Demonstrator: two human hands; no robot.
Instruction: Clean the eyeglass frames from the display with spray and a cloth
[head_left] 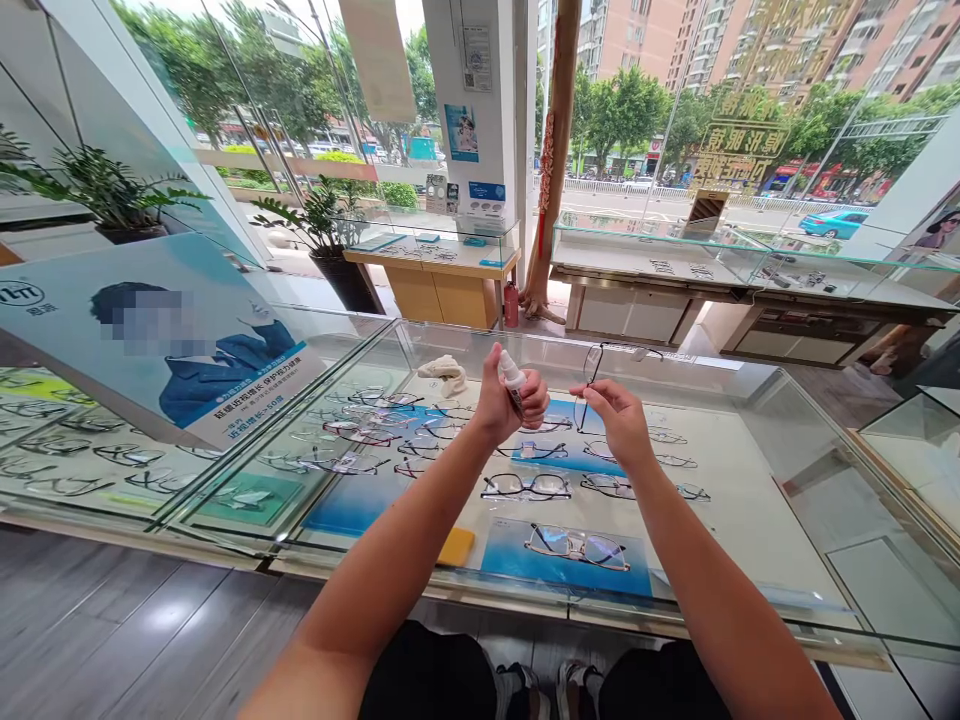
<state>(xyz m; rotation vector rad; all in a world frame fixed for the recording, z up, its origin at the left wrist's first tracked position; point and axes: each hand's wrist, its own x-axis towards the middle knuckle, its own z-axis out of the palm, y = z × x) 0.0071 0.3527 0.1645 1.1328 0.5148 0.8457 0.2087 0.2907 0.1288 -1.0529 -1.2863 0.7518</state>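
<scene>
Nearest: black trousers (427, 675) and shoes (574, 690) at bottom edge, on grey plank floor (112, 620); then a glass display case (757, 490) across the middle, both forearms reaching out over it; near its front edge, a yellow object (456, 547), partly behind the left forearm, and gold-rimmed glasses (576, 543) lying on a blue card (496, 560); behind these, rows of display eyeglasses (531, 487) inside the case, some over blue sheets; left side, a big tilted poster board (172, 355) with a blurred-out portrait and Chinese print.

Over the case: left hand (496, 408) wrapped around a small white bottle (513, 376), fingers curled about it, thumb raised beside the nozzle, nozzle up; right hand (626, 420) pinching a thin dark eyeglass frame (592, 366) between thumb and fingertips, frame tipped on end, one arm stretching out to the right; bottle and frame apart, roughly level, frame right of bottle.

Beyond the hands: crumpled off-white cloth (444, 375) near the far edge of the case, on or under glass cannot tell; then potted plant (322, 225), light wood cabinet (427, 292), red fire extinguisher (511, 304), wooden trunk post (555, 130); outside the windows, blue car (835, 223), trees (626, 120), pinkish buildings (667, 40).
</scene>
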